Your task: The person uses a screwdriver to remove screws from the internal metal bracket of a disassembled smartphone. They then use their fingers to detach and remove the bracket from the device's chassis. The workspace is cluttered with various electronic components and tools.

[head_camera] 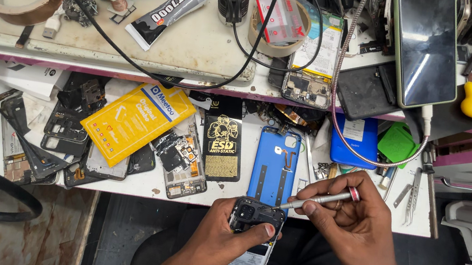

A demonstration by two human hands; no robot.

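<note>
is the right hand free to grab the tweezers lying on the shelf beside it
Probably not yet: the right hand is gripping a silver screwdriver against the opened phone. The tweezers lie close by, uncovered.

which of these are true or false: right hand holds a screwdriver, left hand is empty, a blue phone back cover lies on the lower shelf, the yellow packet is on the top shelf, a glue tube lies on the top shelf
1. The right hand holds a silver screwdriver. True.
2. The left hand is empty. False: it grips an opened phone with its back off.
3. A blue back cover lies on the lower shelf. True.
4. The yellow packet is on the top shelf. False: it lies on the lower shelf, over phone parts.
5. A glue tube lies on the top shelf. True.
</note>
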